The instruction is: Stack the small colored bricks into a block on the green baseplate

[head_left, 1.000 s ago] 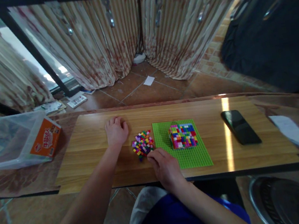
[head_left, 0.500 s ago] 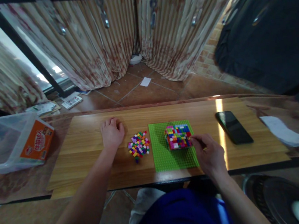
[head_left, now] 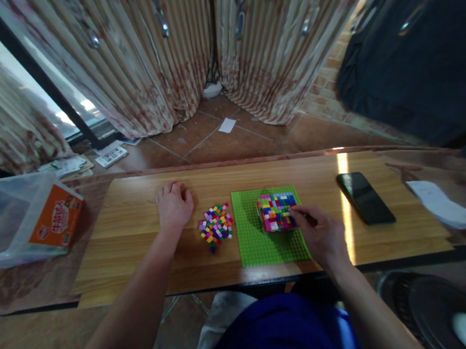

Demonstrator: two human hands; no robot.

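A block of many-coloured building bricks [head_left: 277,210] stands on the green baseplate [head_left: 251,251]. At the block's right side, my right hand [head_left: 322,234] pinches with thumb and forefinger against its upper edge. The small brick between those fingertips is mostly hidden by them. My left hand [head_left: 174,204] rests on the wooden tabletop, fingers loosely bent and thumb apart, holding nothing. Close to its right lies a loose pile of small coloured bricks [head_left: 217,224], between that hand and the baseplate.
A black phone [head_left: 365,198] lies to the right on the wooden board [head_left: 142,271]. Beyond it are folded white papers [head_left: 448,205]. On the far left sits a clear plastic bin [head_left: 9,216] with an orange label. A round dark fan-like object [head_left: 440,307] stands below right.
My right hand has moved slightly left and up, bringing its fingertips onto the brick block's right edge. The left hand stays in place.
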